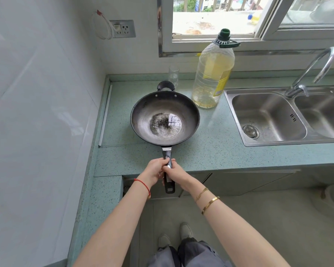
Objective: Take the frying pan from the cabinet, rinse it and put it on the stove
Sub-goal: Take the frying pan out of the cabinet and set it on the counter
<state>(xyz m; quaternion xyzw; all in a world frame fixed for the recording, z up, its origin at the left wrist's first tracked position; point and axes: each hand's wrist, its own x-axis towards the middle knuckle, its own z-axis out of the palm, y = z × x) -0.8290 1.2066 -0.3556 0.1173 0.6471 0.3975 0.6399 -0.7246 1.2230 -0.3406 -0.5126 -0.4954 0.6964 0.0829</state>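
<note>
Soft daylight comes through the window (214, 20) ahead of me, bright and even, with only faint shadows. It glares as a white patch (window-shaped) in my pan (143, 120). The wide lens bends the edges; everything looks sharp.

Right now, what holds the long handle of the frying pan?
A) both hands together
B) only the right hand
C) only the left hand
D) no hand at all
A: the left hand and the right hand both have their fingers curled round the black handle of the frying pan.
</note>
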